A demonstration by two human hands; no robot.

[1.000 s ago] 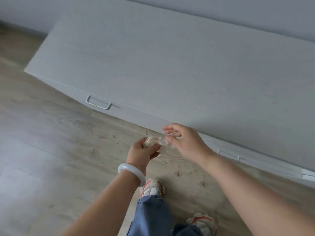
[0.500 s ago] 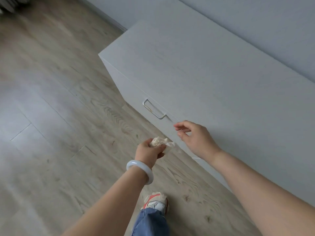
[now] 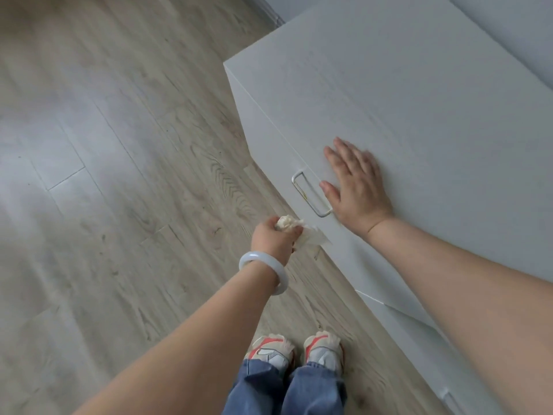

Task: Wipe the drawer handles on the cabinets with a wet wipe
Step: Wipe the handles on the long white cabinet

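A low white cabinet (image 3: 419, 121) runs along the wall on the right. A silver metal drawer handle (image 3: 308, 194) sticks out of its front near the left end. My right hand (image 3: 356, 187) lies flat and open on the cabinet top, just right of that handle. My left hand (image 3: 273, 239), with a pale bangle on the wrist, is closed around a crumpled white wet wipe (image 3: 291, 227). The wipe is held just below the handle's near end, a short gap away from it.
Light wood-look flooring (image 3: 119, 175) spreads to the left. My feet in pale and orange sneakers (image 3: 294, 350) stand close to the cabinet front. A second drawer handle (image 3: 449, 398) shows faintly at the lower right.
My view has swung toward the cabinet's left end. My right hand has moved from beside the wipe onto the cabinet top. My left hand with the wipe has come closer to the handle.
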